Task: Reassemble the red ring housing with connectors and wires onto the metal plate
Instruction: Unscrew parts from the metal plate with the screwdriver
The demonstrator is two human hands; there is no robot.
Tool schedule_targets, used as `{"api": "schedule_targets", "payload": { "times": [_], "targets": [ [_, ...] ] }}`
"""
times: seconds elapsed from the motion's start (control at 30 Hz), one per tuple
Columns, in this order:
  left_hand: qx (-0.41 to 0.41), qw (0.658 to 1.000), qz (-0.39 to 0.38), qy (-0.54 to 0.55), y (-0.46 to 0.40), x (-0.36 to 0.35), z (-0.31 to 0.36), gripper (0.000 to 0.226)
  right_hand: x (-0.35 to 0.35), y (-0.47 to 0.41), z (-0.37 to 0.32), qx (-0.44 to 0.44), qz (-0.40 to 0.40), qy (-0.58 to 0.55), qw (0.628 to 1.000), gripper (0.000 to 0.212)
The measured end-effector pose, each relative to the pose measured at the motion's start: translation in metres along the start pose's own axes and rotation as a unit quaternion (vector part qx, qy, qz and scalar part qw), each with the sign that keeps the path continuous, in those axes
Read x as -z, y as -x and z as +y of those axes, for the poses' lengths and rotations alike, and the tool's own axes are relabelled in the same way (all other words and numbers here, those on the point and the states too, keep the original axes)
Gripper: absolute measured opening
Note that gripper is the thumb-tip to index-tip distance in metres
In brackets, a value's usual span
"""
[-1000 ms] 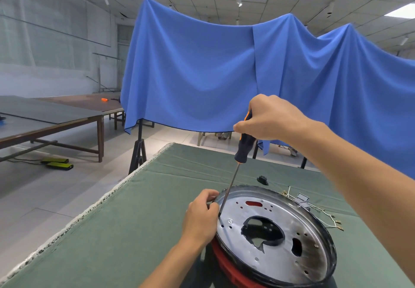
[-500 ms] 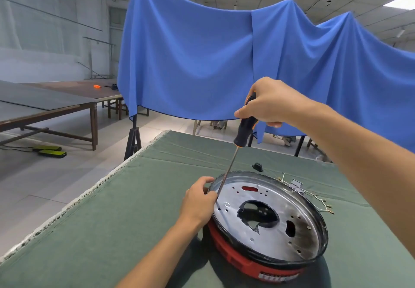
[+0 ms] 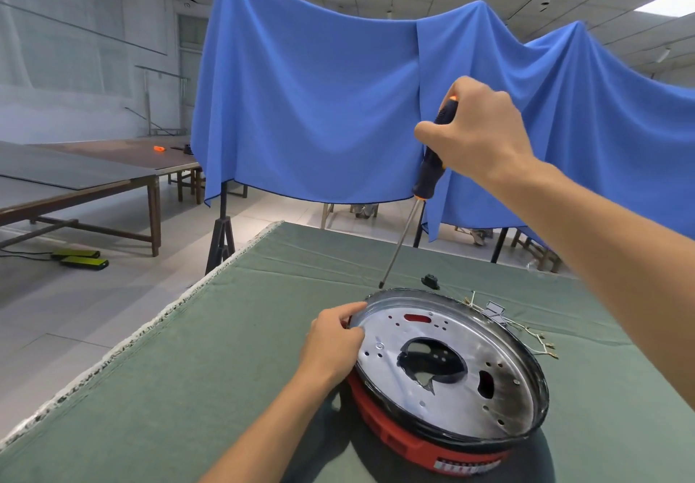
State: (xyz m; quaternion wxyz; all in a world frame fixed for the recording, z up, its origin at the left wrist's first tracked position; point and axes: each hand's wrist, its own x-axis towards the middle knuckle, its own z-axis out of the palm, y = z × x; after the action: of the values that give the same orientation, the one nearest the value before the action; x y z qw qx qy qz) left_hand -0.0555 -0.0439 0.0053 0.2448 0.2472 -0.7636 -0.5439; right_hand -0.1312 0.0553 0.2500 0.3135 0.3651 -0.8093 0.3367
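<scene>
A round metal plate (image 3: 391,347) with a dark rim and a large centre hole sits on top of the red ring housing (image 3: 380,426) on the green table. My left hand (image 3: 333,343) grips the plate's left rim. My right hand (image 3: 475,130) holds a black and orange screwdriver (image 3: 428,172) by its handle, raised above the plate. The shaft slants down and its tip hovers just past the plate's far rim, apart from it. A bundle of wires with connectors (image 3: 526,332) lies on the cloth behind the plate at the right.
A small black part (image 3: 430,280) lies on the green cloth (image 3: 188,388) beyond the plate. The table's left edge runs diagonally, with floor below. A blue drape (image 3: 319,106) hangs on stands behind. Other tables (image 3: 75,181) stand at the far left.
My right hand has lifted the screwdriver, and its tip has come off the plate's left side next to my left hand. It now hangs above the far rim. The camera tilted down.
</scene>
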Motion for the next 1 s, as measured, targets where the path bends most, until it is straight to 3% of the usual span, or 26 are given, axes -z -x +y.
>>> {"api": "schedule_targets", "payload": {
  "times": [0.07, 0.17, 0.33, 0.4, 0.47, 0.6, 0.73, 0.87, 1.0],
  "targets": [
    [-0.008, 1.000, 0.015, 0.012, -0.001, -0.001, -0.001, 0.059, -0.001, 0.005, 0.004, -0.007, 0.002, -0.048, 0.999, 0.025],
    [-0.004, 0.998, 0.054, 0.010, -0.004, -0.001, -0.002, 0.046, -0.010, 0.024, 0.018, -0.040, -0.014, -0.143, 0.989, 0.019],
    [0.039, 0.983, 0.179, 0.028, -0.018, 0.021, -0.011, 0.029, -0.018, 0.051, 0.054, -0.088, 0.029, -0.235, 0.968, 0.024],
    [0.097, 0.965, 0.214, 0.119, -0.024, 0.034, -0.014, 0.025, -0.018, 0.057, 0.066, -0.105, 0.066, -0.265, 0.956, 0.026],
    [0.175, 0.925, 0.216, 0.259, -0.027, 0.043, -0.015, 0.024, -0.019, 0.061, 0.075, -0.124, 0.108, -0.300, 0.940, 0.028],
    [0.220, 0.872, 0.150, 0.410, -0.024, 0.047, -0.012, 0.015, -0.028, 0.069, 0.090, -0.168, 0.160, -0.373, 0.898, 0.031],
    [0.273, 0.804, 0.034, 0.527, -0.018, 0.043, -0.008, 0.029, -0.042, 0.078, 0.106, -0.214, 0.177, -0.412, 0.868, 0.031],
    [0.321, 0.754, -0.100, 0.564, -0.013, 0.037, -0.002, 0.037, -0.067, 0.099, 0.128, -0.301, 0.157, -0.421, 0.841, 0.031],
    [0.346, 0.724, -0.174, 0.571, -0.010, 0.030, 0.000, 0.045, -0.097, 0.132, 0.149, -0.343, 0.134, -0.385, 0.846, 0.032]
  ]
}}
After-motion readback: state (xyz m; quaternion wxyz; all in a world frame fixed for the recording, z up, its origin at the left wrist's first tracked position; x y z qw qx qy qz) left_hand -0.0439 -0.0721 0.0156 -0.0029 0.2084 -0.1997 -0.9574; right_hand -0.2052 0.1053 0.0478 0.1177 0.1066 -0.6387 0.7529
